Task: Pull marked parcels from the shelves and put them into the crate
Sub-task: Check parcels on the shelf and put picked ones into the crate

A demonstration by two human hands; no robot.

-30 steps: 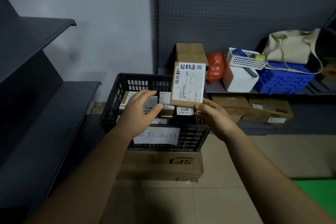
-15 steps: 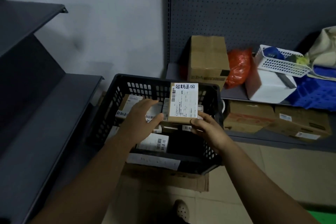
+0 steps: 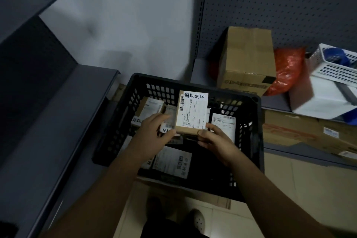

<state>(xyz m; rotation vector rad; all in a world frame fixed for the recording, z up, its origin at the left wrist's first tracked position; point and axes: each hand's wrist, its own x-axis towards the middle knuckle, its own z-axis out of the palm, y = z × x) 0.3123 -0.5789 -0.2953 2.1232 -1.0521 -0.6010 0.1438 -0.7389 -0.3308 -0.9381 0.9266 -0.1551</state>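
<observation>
Black slotted plastic crate [image 3: 117, 127] sat below you. Taking its centre as the dial, the marked parcel [image 3: 192, 114], a brown cardboard box with a white paper label, stood on end over the 12 o'clock half, held above the other contents. White-labelled flat parcels [image 3: 173, 162] lay at 7, 9 and 2 o'clock, and the bare dark floor showed at about 5 o'clock. I judge you would have done best to tip the box flat, label up, and lower it onto that bare patch. It should not have been dropped on its neighbours, and the grip should have ended only once it rested.

Your right hand [image 3: 214, 139] did the holding, with the thumb pressed on the front of the bottom edge and the other fingers [image 3: 210, 128] curled under and behind. Your left hand [image 3: 154, 131] only steadied the box. Its fingers [image 3: 162, 119] lay straight and close together by the left face, and its thumb tip touched the lower left corner.

The crate looked like hard moulded plastic with rounded corners. Its walls were pierced by rows of oblong slots that could have caught a fingertip. Beyond it at 1 o'clock a tall brown cardboard carton [image 3: 247, 58], matte with a taped seam, stood on a grey metal shelf [image 3: 202, 72]. The held box was matte, square-edged and rigid-looking, and probably light. Its label was smooth paper, with a barcode down the left edge and black handwritten characters across the top.
</observation>
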